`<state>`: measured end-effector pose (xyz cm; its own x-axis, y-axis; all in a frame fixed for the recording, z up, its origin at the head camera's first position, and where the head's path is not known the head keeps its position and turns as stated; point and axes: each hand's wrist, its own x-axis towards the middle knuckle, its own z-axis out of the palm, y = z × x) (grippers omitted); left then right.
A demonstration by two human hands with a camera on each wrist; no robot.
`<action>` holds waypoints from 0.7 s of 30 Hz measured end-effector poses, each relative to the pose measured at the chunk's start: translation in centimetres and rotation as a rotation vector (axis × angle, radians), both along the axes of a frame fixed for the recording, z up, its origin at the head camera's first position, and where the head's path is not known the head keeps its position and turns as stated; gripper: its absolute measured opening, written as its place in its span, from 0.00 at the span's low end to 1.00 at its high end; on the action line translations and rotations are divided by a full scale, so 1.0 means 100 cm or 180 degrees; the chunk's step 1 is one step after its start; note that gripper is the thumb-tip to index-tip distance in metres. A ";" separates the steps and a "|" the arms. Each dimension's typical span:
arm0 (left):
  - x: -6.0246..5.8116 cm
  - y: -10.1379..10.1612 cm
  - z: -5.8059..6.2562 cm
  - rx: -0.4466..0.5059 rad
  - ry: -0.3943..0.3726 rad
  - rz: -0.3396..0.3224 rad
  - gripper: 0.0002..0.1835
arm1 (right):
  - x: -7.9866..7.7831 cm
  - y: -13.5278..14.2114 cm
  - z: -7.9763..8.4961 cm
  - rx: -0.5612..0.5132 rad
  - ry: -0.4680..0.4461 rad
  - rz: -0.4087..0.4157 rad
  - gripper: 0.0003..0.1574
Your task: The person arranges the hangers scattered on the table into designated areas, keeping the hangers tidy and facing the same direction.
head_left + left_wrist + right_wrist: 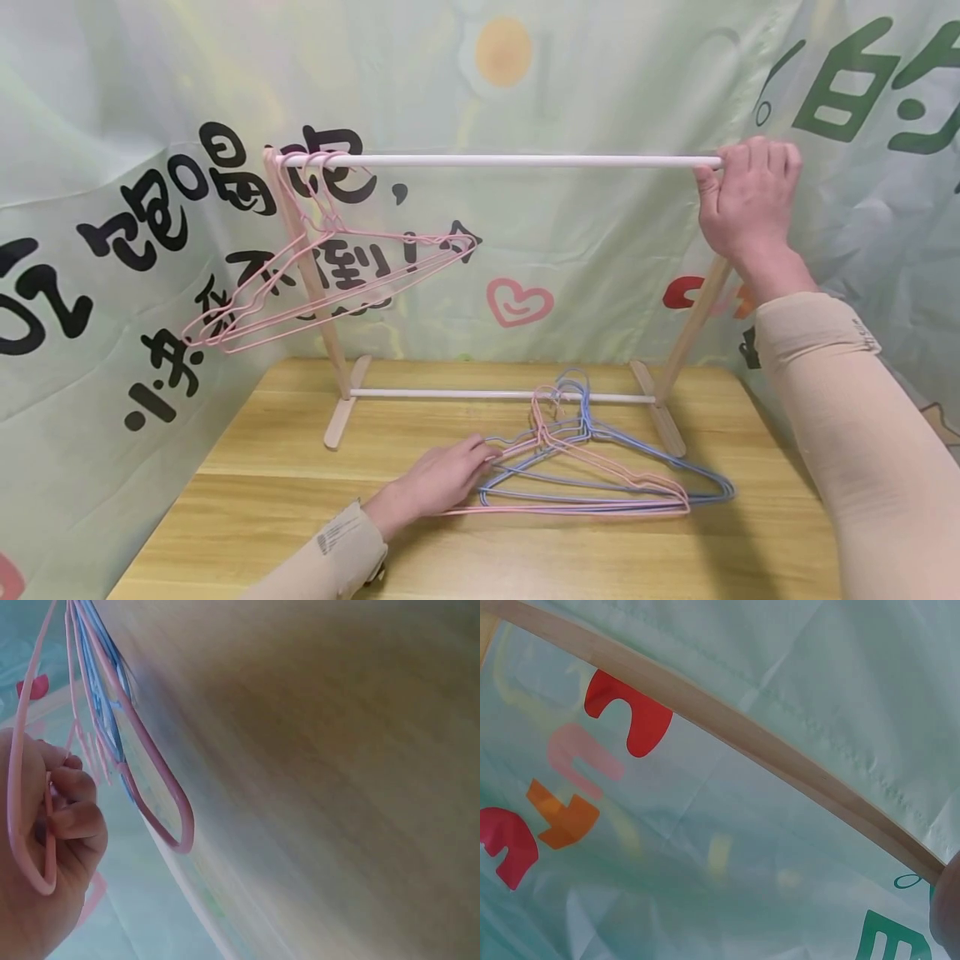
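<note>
On the tabletop, my left hand [444,479] holds a pink clothes hanger [686,502] near its left shoulder end. In the left wrist view, the fingers [79,821] curl round the pink wire. Several blue hangers [726,487] lie among the pink wires, their hooks overlapping the rack's lower rail. Up high, my right hand [753,200] grips the top right corner of the rack, where the white top rail [525,161] meets the wooden post [697,321]. Several pink hangers [336,227] hang from the rail's left end. Only the edge of the right hand shows in the right wrist view.
The rack's left post [311,275] and wooden feet [342,422] stand toward the back of the wooden table [247,500]. A white lower rail [450,393] joins the posts. Behind hangs a pale green printed cloth [615,75] that also covers the sides.
</note>
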<state>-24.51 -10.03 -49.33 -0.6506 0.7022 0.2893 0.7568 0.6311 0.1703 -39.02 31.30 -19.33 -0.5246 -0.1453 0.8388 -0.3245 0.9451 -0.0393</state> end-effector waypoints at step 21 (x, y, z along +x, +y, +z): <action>-0.001 -0.010 0.029 0.0578 0.0242 -0.0074 0.14 | 0.001 0.000 0.001 -0.0008 -0.0023 -0.0003 0.36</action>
<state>-24.57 -11.06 -46.46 -0.6061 0.6486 0.4604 0.7859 0.5773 0.2215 -38.88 31.27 -19.22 -0.5307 -0.1428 0.8354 -0.3233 0.9453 -0.0438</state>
